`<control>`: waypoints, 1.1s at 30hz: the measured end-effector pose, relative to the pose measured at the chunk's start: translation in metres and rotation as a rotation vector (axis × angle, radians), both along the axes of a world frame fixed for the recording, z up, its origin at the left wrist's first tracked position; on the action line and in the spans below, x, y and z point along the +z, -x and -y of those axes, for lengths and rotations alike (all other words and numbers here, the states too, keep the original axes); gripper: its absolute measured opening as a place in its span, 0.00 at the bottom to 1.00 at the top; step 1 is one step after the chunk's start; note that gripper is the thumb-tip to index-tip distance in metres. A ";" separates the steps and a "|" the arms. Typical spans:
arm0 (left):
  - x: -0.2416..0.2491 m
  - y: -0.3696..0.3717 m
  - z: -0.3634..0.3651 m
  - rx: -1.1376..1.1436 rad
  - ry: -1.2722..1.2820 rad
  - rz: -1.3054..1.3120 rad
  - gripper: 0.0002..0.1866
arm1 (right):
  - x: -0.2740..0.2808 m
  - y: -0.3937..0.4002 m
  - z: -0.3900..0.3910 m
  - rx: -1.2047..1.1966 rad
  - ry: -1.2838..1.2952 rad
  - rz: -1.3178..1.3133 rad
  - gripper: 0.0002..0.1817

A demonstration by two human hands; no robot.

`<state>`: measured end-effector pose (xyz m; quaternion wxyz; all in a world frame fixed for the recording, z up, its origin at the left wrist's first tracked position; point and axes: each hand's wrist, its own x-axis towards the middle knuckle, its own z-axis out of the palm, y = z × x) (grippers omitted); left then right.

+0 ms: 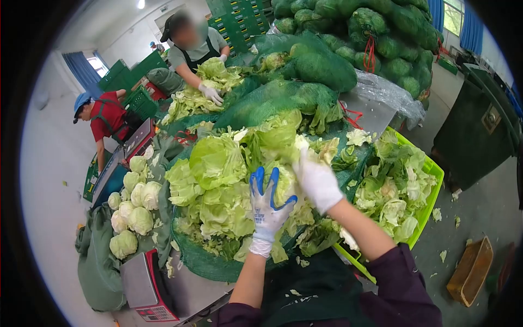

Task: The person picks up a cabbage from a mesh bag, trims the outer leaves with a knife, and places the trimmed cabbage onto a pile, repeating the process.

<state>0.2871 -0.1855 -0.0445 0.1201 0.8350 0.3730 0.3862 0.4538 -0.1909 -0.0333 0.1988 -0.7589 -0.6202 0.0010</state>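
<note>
My left hand (265,212), in a white glove with blue fingertips, rests with thumb and fingers spread around a pale green lettuce head (285,188). To its right is my right hand (318,184), white-gloved and smeared by motion, close to the same head. Its fingers are too blurred to make out. Loose lettuce leaves (223,210) are heaped under and to the left of my hands, on a green mesh bag (201,266). At the right, more leaves fill a bright yellow-green crate (433,177).
Several trimmed heads (140,219) lie at the left, near a red-edged scale (143,286). Full net bags (321,62) stand beyond the pile. Two co-workers, one in a dark apron (204,54) and one in red (109,117), work behind. A dark bin (474,131) stands right.
</note>
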 end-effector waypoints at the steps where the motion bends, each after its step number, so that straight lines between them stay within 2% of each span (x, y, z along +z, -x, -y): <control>1: -0.003 0.003 0.005 -0.016 -0.013 0.006 0.42 | 0.004 -0.017 -0.011 -0.059 0.057 -0.036 0.22; 2: -0.004 0.005 0.009 -0.034 -0.030 0.015 0.42 | 0.008 -0.040 -0.022 -0.121 0.110 -0.071 0.23; 4: -0.009 0.016 0.013 -0.063 -0.041 0.040 0.43 | -0.020 -0.095 -0.045 0.126 0.123 -0.012 0.26; 5: -0.007 0.021 0.013 -0.051 0.047 0.036 0.43 | -0.031 -0.103 -0.045 0.123 0.119 -0.007 0.26; 7: 0.012 0.028 0.010 -0.018 0.184 -0.037 0.45 | -0.044 -0.109 -0.038 0.043 0.086 -0.201 0.30; 8: 0.017 0.026 0.005 -0.020 0.185 -0.034 0.45 | -0.043 -0.107 -0.030 0.042 0.087 -0.197 0.30; 10: 0.024 0.021 -0.007 0.016 0.099 -0.192 0.44 | -0.044 -0.099 -0.013 -0.198 0.221 -0.662 0.31; 11: 0.013 0.019 -0.019 -0.055 0.227 -0.043 0.42 | -0.053 -0.091 -0.003 -0.197 0.224 -0.663 0.31; 13: 0.017 0.015 -0.035 -0.045 0.296 -0.026 0.42 | -0.073 -0.069 0.018 -0.336 -0.351 -0.635 0.23; 14: 0.017 0.014 -0.038 -0.032 0.370 -0.006 0.41 | -0.063 -0.047 0.035 -0.235 -0.475 -0.514 0.20; 15: 0.022 0.010 -0.034 -0.012 0.362 -0.025 0.40 | -0.054 -0.023 0.050 -0.163 -0.411 -0.446 0.23; 16: 0.024 0.005 -0.030 -0.013 0.362 -0.026 0.40 | -0.027 0.001 0.063 -0.153 -0.162 -0.433 0.29; 17: 0.025 -0.001 -0.025 0.034 0.309 -0.074 0.40 | -0.052 0.015 0.058 -0.030 -0.367 -0.319 0.34; 18: 0.024 -0.006 -0.021 0.079 0.255 -0.121 0.39 | -0.040 0.028 0.061 -0.090 -0.114 -0.380 0.37; 20: 0.022 -0.011 -0.015 0.096 0.241 -0.107 0.38 | -0.050 0.028 0.049 -0.097 -0.123 -0.350 0.38; 24: 0.014 -0.007 -0.007 0.121 0.134 -0.134 0.37 | -0.031 0.016 0.033 -0.105 -0.063 -0.318 0.36; 26: 0.011 -0.005 -0.003 0.112 0.100 -0.108 0.37 | -0.023 0.000 0.022 -0.134 0.060 -0.353 0.30; 27: 0.010 -0.004 0.002 0.114 0.060 -0.098 0.37 | -0.027 -0.005 0.014 -0.198 0.041 -0.306 0.27; 30: 0.006 0.010 0.010 0.111 0.095 -0.032 0.34 | -0.037 -0.031 -0.014 -0.134 0.098 -0.338 0.28; 32: -0.016 0.031 0.000 0.031 0.159 0.205 0.34 | -0.072 -0.074 -0.040 -0.174 0.171 -0.384 0.30; 33: -0.024 0.040 0.001 -0.004 0.263 0.371 0.34 | -0.074 -0.092 -0.039 -0.206 0.165 -0.569 0.31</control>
